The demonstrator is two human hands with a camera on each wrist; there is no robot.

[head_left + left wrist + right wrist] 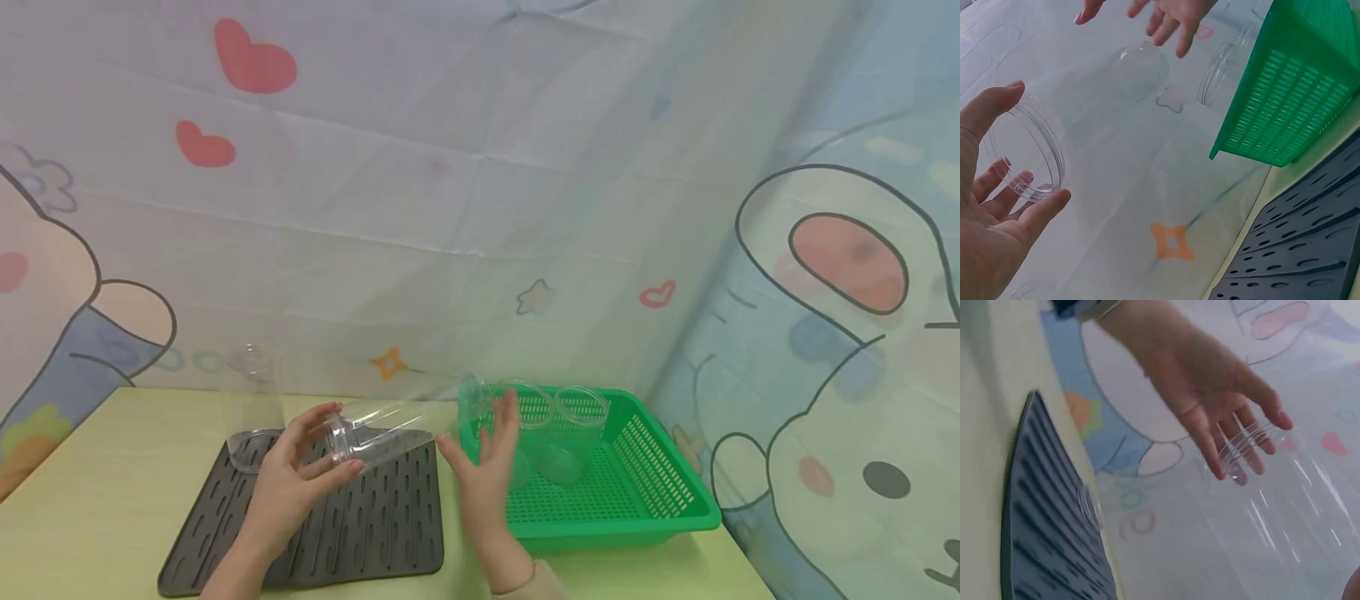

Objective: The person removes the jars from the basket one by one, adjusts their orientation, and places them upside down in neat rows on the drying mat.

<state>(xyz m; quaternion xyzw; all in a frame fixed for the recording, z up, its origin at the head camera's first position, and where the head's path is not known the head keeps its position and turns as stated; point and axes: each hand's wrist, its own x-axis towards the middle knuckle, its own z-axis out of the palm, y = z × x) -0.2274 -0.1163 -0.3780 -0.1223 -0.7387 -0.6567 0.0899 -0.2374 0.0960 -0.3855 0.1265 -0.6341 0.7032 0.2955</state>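
Note:
My left hand (288,479) grips a clear plastic jar (390,425) around its threaded mouth, thumb on one side and fingers on the other. The jar is tilted on its side above a dark grey drying mat (390,517), its rounded base pointing right. My right hand (487,471) has its fingers spread near that base; the left wrist view shows a gap between them and the jar (1141,72). A second clear jar (255,408) stands mouth down on the mat's back left corner. The right wrist view shows the left hand (1210,406) around the rim.
A green slotted basket (600,533) sits at the right of the pale yellow table (75,500). Inside stand clear jars (566,454), mouths up. A printed cloth (420,208) hangs behind the table's back edge.

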